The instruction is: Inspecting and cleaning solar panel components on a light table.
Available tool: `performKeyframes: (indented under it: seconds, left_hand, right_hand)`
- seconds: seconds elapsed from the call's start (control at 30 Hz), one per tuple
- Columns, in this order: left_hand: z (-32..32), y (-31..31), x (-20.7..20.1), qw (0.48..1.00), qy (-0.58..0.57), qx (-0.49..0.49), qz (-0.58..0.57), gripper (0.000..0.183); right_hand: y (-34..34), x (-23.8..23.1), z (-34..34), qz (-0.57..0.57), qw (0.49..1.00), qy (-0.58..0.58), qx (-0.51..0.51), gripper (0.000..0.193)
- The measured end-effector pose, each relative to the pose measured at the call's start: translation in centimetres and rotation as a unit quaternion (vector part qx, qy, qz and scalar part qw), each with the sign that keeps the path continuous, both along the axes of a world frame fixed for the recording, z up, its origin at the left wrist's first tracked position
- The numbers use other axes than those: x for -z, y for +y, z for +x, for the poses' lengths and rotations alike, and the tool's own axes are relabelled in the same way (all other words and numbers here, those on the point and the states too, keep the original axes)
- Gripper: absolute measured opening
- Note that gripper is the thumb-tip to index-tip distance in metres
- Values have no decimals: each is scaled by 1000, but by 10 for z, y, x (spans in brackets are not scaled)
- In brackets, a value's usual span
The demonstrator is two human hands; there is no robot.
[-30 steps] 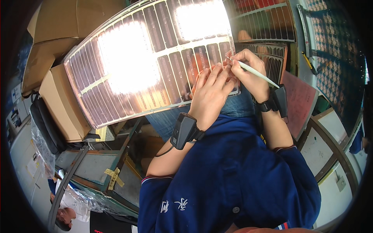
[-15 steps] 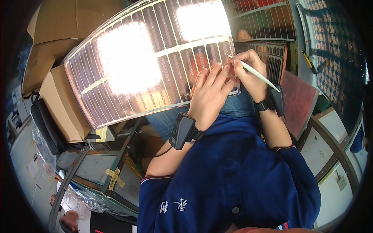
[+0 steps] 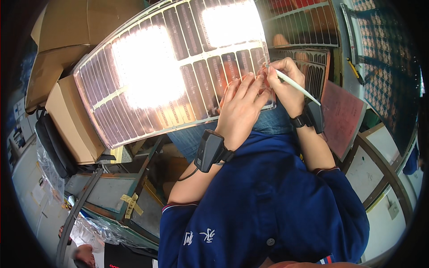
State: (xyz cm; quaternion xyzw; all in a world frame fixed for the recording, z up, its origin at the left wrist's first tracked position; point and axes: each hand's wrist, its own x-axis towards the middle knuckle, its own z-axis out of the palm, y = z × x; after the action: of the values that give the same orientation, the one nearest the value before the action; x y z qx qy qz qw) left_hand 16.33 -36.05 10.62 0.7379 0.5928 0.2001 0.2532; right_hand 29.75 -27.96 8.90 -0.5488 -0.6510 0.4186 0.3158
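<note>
A large glossy panel (image 3: pixel 201 57) with rows of long, dark strips and pale lines between them lies slanted before me, over my lap. Bright glare hides part of its surface. My left hand (image 3: pixel 241 100) lies on the panel's near right part, palm down, fingers stretched and slightly apart. In a pinch, my right hand (image 3: pixel 288 85) grips a slim, pale pen-shaped tool (image 3: pixel 298 85) close to its front end. The tool's tip points at the panel's right edge, just beyond my left fingertips. What kind of tip it has is too small to tell.
Cardboard boxes (image 3: pixel 71 120) stand at the left. More striped panels (image 3: pixel 308 27) lie to the right, near a reddish board (image 3: pixel 342 116) and a yellow-and-black cutter (image 3: pixel 355 71). A patterned dark sheet (image 3: pixel 386 67) hangs at far right. Another person (image 3: pixel 87 250) is at lower left.
My right hand and the tool have shifted very slightly along the panel's right edge. My left hand stays in place. At lower left, the other person's head has moved down.
</note>
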Motion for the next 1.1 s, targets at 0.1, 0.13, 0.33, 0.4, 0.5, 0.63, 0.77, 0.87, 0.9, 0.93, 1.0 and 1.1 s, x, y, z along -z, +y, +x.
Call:
performKeyframes:
  seconds: [0.1,0.13,0.33,0.4,0.5,0.63,0.77,0.87,0.9,0.93,1.0,1.1]
  left_hand:
    - [0,0,0,1000,-2,1,-3,56]
    - [0,0,0,1000,-3,2,-4,56]
    - [0,1,-1,1000,6,5,-5,57]
    - [0,1,-3,1000,5,5,-4,57]
    - [0,2,-3,1000,3,4,-1,56]
    - [0,2,-2,1000,4,6,-3,56]
    - [0,2,-3,1000,6,5,-3,55]
    - [0,2,-4,1000,4,1,-3,55]
    - [1,1,-3,1000,3,1,-4,56]
    - [1,1,-2,1000,2,1,-5,56]
    - [0,2,-4,1000,2,4,-8,57]
    - [-1,2,-3,1000,4,7,-11,57]
  right_hand:
    - [-1,1,0,12,1000,-1,2,7]
    - [-1,1,0,11,1000,8,3,7]
    - [1,1,0,9,1000,25,-8,7]
    - [2,0,-1,0,1000,18,-5,8]
    - [1,0,0,-4,1000,8,-1,8]
    - [1,0,0,-12,1000,17,3,9]
    - [1,-1,-2,3,1000,8,4,9]
    - [0,1,-3,-15,1000,3,15,9]
    - [-1,6,-3,3,1000,9,22,9]
    - [-1,9,-3,21,999,14,30,9]
    - [-1,11,-1,23,999,8,33,9]
    - [-1,10,-2,17,999,3,38,9]
